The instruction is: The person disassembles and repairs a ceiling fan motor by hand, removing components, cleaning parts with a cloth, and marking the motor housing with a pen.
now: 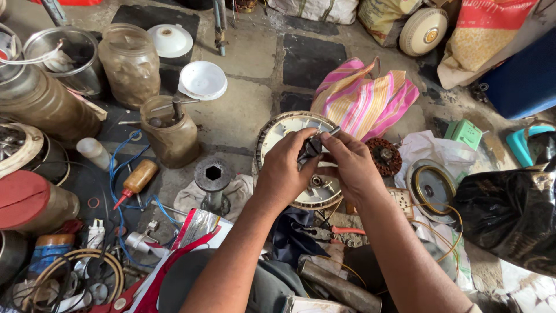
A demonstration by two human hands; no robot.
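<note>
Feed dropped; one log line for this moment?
left hand: holds dark part | right hand: holds same part | below: round white cover | floor: cluttered

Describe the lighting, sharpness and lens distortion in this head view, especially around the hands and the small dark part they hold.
Head view: soft, even daylight with faint shadows; the left hand and right hand are sharp, but the small dark metal part shows little detail; wide-angle bending curves the edges, stretching the brown plastic jar; the crumpled black plastic bag shows mild glare.
</note>
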